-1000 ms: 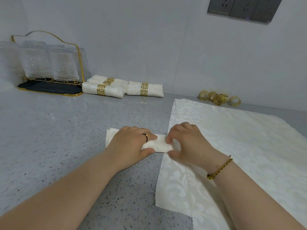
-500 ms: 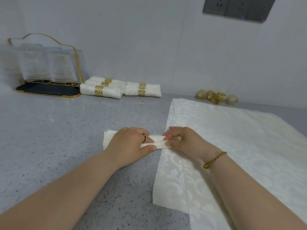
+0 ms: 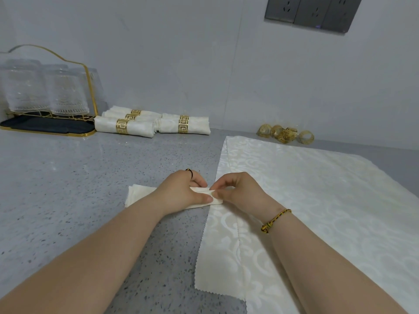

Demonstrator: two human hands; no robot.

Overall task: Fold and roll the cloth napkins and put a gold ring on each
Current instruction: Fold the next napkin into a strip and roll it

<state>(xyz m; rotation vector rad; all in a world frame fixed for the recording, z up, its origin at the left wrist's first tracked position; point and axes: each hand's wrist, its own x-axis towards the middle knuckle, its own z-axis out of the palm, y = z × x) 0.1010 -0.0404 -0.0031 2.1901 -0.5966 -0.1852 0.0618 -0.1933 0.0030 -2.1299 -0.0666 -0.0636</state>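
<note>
Two hands on napkin (image 3: 138,196): left hand (image 3: 179,194) grasping middle, right hand (image 3: 240,191) pinching 3 o'clock end. Rings (image 3: 285,134) at 1 o'clock, done rolls (image 3: 140,130) at 11.

Bracelet (image 3: 275,219): we wear a braided gold cord with dark flecks on our right wrist.
Left hand (image 3: 179,193): we wear a thin dark ring (image 3: 189,172), left of the bracelet.
Forearms: bare.

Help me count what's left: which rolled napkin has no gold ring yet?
The napkin gripped by the left hand and right hand. The finished napkins farther back each wear a gold ring.
</note>
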